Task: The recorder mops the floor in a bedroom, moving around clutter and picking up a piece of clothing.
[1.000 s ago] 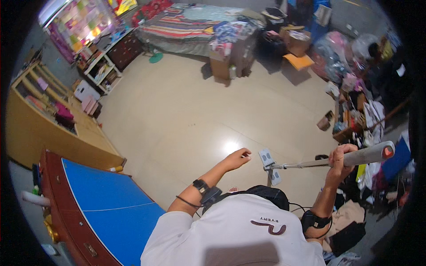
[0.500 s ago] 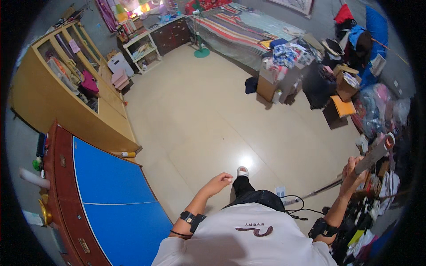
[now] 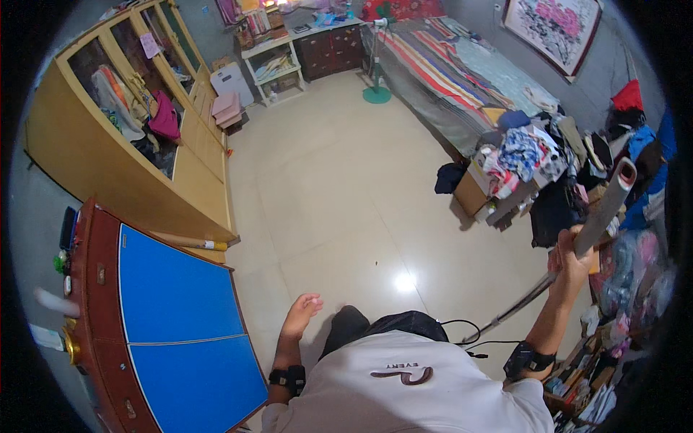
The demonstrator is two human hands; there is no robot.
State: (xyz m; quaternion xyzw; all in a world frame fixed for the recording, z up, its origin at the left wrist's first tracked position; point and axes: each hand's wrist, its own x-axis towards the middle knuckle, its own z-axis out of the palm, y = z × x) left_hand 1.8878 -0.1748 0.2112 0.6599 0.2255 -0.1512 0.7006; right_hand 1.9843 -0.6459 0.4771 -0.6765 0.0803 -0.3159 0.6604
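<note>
Slanting out on the right, the long grey pole (image 3: 603,209) looks stiff and probably light, best held by its thick grip (image 3: 613,191), which the right hand (image 3: 572,256) clamps while the left hand (image 3: 302,316) curls loosely, empty.

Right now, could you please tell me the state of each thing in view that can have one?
Left grip: empty, partly open
Right grip: closed around the long pole
Long pole: slanted, lower end not visible
Bed: partly covered by striped cloth
Cardboard box: clothes heaped on top
Green-based stand: upright
Dark red cabinet: looks shut
Framed flower picture: hung up
</note>
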